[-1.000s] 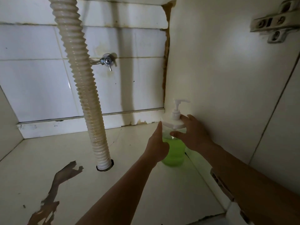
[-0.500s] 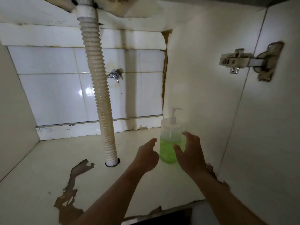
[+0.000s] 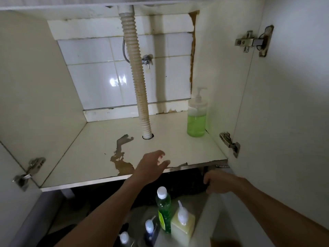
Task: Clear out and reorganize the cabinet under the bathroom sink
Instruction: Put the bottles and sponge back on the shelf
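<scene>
— Where is the soap bottle (image 3: 196, 118)?
— Upright on the cabinet floor (image 3: 99, 148), in the back right corner, just beside the right wall. It has a white pump and green liquid in its lower part.
— And the hands?
— The left hand (image 3: 151, 166) hovers over the floor's front edge, fingers spread and relaxed, holding nothing. The right hand (image 3: 218, 181) is below that edge, fingers curled; whether it grips anything I cannot tell.
— What else is inside?
— A ribbed drain hose (image 3: 137, 82) runs down into a hole in the floor, with a small metal valve (image 3: 146, 60) on the tiled wall behind. A brown peeled patch (image 3: 122, 161) marks the floor.
— Below?
— A green bottle (image 3: 163, 209), a pale yellow bottle (image 3: 183, 227) and smaller ones stand together.
</scene>
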The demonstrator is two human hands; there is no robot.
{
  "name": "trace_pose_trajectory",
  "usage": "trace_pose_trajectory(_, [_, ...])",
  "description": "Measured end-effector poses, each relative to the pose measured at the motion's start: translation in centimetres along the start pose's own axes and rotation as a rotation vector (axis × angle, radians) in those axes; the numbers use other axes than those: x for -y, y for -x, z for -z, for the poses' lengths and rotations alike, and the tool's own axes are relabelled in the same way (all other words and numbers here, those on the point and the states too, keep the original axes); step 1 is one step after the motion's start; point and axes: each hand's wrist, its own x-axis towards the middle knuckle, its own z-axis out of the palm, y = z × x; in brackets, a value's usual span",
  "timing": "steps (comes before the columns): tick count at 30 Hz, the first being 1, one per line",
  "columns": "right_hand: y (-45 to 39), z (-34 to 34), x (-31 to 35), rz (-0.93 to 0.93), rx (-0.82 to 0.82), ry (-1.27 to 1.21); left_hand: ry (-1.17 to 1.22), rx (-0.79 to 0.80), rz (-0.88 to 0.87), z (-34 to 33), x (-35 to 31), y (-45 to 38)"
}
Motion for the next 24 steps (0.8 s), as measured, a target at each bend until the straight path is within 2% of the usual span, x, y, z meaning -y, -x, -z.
trace_pose_trajectory(4, [0.9, -2.6, 2.3, 0.007, 0.215, 0.239, -0.13, 0.325, 0.136, -0.4, 3.7, 2.8])
trace_pose_trajectory(6, [0.7, -4.3, 3.3, 0.003, 0.245, 0.265, -0.258, 0.489, 0.165, -1.1, 4.8, 4.1])
trace_pose_trajectory(8, [0.6, -5.7, 4.2, 0.025, 0.228, 0.258, -0.362, 0.566, 0.143, -1.9, 5.0, 5.0])
trace_pose_trajectory(11, [-0.2, -7.7, 4.9, 0.034, 0.212, 0.193, -0.404, 0.574, 0.158, -3.2, 5.1, 5.1])
trace_pose_trajectory(17, [-1.3, -10.4, 4.6, -0.022, 0.156, 0.032, -0.167, 0.613, 0.243, -5.6, 6.6, 4.7])
trace_pose_trajectory(24, [-2.2, -13.3, 3.1, -0.033, 0.08, -0.205, 0.049, 0.504, 0.251, -8.2, 8.1, 4.2])
